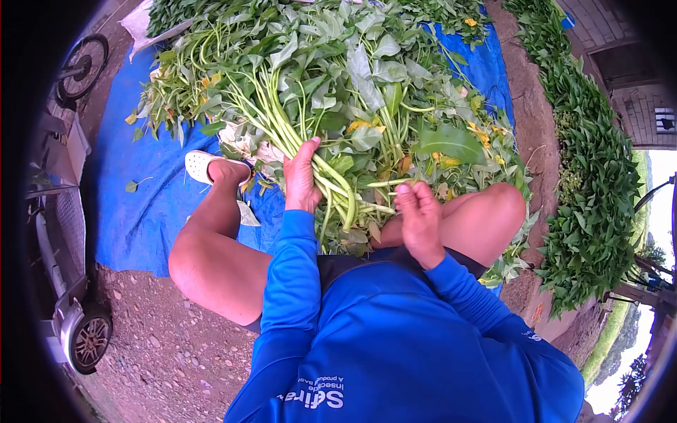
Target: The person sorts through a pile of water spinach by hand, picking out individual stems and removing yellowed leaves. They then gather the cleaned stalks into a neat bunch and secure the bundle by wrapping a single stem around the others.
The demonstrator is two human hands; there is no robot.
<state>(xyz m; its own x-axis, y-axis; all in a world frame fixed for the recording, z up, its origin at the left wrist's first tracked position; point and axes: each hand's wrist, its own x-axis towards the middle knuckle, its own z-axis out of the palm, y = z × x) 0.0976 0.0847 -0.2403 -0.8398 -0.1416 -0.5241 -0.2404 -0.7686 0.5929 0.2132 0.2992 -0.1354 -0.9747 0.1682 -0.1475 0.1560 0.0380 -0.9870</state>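
A bunch of long green stems (pixel 271 116) with leaves lies in my left hand (pixel 302 178), whose fingers are closed round it. The cut ends of the stems point down toward my lap, and the leafy ends spread up over the pile. To the right, my right hand (pixel 419 215) is closed in a pinch at the end of a thin green stem (pixel 386 183). Around both hands is a large heap of leafy greens (pixel 352 77) with some yellow leaves (pixel 446 161) among them.
The heap rests on a blue tarp (pixel 127 211). My bent legs flank the work area, with a white clog (pixel 199 166) at left. A wheeled vehicle (pixel 88 338) stands far left on gravel. A long row of leafy greens (pixel 592 169) runs along the right.
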